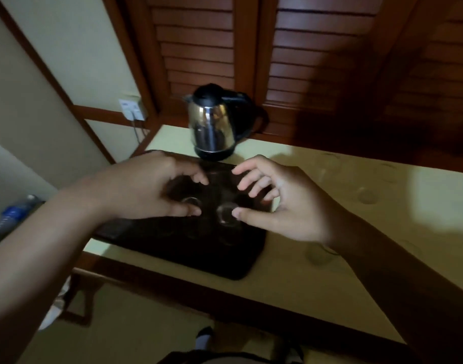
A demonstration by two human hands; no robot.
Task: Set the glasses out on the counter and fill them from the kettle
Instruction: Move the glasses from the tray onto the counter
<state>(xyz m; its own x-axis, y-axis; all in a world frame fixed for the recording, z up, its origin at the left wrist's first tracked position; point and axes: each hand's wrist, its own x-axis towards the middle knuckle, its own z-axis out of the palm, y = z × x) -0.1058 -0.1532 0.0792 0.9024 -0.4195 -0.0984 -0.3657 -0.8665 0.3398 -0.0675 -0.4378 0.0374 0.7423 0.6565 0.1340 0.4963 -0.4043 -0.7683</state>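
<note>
**Reaching for two glasses on the dark tray**

Curling over the left clear drinking glass (191, 203), with thumb tip at its rim: left hand (143, 187), fingers bent around the glass; firm grip or mere touch could not be told through the blur. Spread and half bent above the right clear drinking glass (227, 212): right hand (275, 206), thumb tip touching the rim, fingers apart and hovering over the far side, not closed on it. Stood side by side, near each other, both glasses on the dark rectangular tray (188, 248). Lay on the pale yellow-green counter (317, 285), toward its left end, that tray. Stood upright just beyond the tray's far edge, on its black base: shiny steel electric kettle with black lid and handle (214, 124), spout to the left. Rose behind the counter: brown louvred wooden doors (277, 48). Glimpsed low at far left, blurred: clear plastic bottle with blue label (13, 212).
</note>
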